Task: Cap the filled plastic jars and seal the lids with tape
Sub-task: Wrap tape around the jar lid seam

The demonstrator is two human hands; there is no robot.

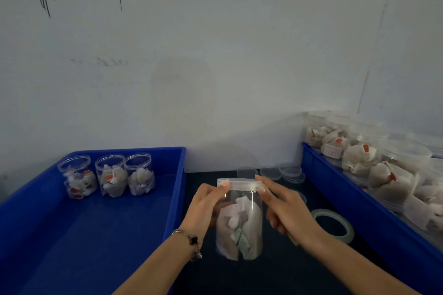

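**Taping the lid of the jar in your hands**

Head view: You hold a clear plastic jar [239, 220] upright between both hands, over the dark work surface [275, 270] that lies between two blue trays. The jar is filled with pale sachets, and a translucent lid [242, 185] already sits on top of it. Your left hand [206, 203] curls round the jar's left side, its thumb pressing on the lid's rim. Your right hand [285, 206] grips the right side, its forefinger laid along the rim. A strip of clear tape seems to run round the rim under your fingertips, with a small loose end jutting out at the left; the blur makes this uncertain.

The tape roll [334, 224] lies flat on the surface just to the right of your right hand. Spare lids [291, 172] are stacked behind the jar, by the wall. The left blue tray [96, 211] holds three filled jars [106, 176] in a row at its back. The right blue tray [359, 199] is crowded with more filled jars [359, 153].

Judging by this, capping is done for this jar and sealing is in hand. The next move likely calls for smoothing the tape flat all round the rim, pressing down the loose end, then setting the jar in a tray.
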